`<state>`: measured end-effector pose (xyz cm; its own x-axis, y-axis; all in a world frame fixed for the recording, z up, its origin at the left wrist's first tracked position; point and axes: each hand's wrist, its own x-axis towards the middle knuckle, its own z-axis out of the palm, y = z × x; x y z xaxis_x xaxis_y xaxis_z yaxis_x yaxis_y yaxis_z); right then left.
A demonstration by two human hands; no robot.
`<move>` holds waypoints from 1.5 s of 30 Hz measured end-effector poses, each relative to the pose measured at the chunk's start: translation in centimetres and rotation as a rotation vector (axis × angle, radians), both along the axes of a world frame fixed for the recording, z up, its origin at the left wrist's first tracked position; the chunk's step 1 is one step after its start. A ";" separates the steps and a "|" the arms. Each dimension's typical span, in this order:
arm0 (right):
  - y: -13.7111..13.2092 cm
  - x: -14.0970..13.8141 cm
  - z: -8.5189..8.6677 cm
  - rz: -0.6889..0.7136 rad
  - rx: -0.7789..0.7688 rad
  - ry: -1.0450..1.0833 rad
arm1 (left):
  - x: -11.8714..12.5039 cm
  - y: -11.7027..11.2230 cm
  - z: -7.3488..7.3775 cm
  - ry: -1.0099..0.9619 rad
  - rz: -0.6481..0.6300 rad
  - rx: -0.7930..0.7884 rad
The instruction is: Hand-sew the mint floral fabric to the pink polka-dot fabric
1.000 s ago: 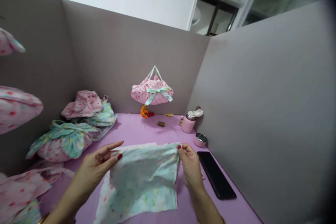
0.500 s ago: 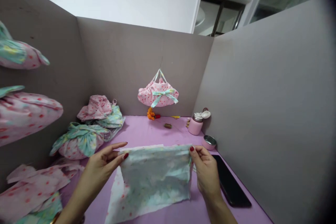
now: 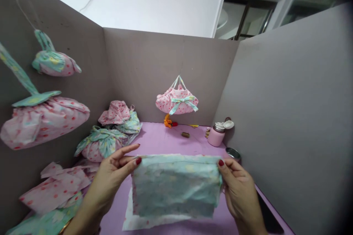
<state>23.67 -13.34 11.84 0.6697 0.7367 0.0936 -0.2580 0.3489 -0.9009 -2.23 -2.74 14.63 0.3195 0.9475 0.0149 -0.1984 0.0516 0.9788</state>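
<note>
Between my hands a pale green fabric piece (image 3: 176, 187) is stretched by its upper corners above the purple table. A white fabric layer with red dots (image 3: 149, 223) shows behind it along the bottom and left. My left hand (image 3: 118, 170) pinches the upper left corner between thumb and fingers, with the index finger reaching out above. My right hand (image 3: 237, 181) pinches the upper right corner, its thumb on the near side. Left of my left hand lie loose pink dotted fabric pieces (image 3: 59, 187) over green floral cloth (image 3: 46, 220).
Sewn pink-and-green bags hang on the left (image 3: 49, 121) and on the back wall (image 3: 178, 102); more bags (image 3: 102, 143) are piled back left. A pink jar (image 3: 216, 137), a small round dish (image 3: 233, 153) and a black phone (image 3: 268, 213) line the right wall. A small spool (image 3: 185, 134) lies at the back.
The view has turned left, so more of the hanging bags shows. Both hands still hold the fabric; it is now spread a little wider and more level.
</note>
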 end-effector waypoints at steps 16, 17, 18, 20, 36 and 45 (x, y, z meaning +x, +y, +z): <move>4.4 0.4 -7.0 0.245 -0.152 0.186 | 1.5 4.2 -6.9 0.250 0.121 -0.040; 4.8 0.3 -8.1 0.247 -0.171 0.198 | 1.7 4.6 -8.2 0.259 0.136 -0.032; 5.0 0.1 -9.0 0.248 -0.190 0.206 | 1.9 4.9 -9.4 0.281 0.124 -0.037; 5.3 -0.1 -10.2 0.250 -0.224 0.208 | 1.9 5.3 -11.3 0.268 0.090 -0.052; 5.8 -0.3 -12.8 0.323 -0.342 0.004 | 2.2 5.9 -13.9 0.302 0.142 -0.047; 5.8 0.0 -12.1 0.196 -0.300 -0.073 | 1.9 6.5 -14.4 0.442 0.133 0.054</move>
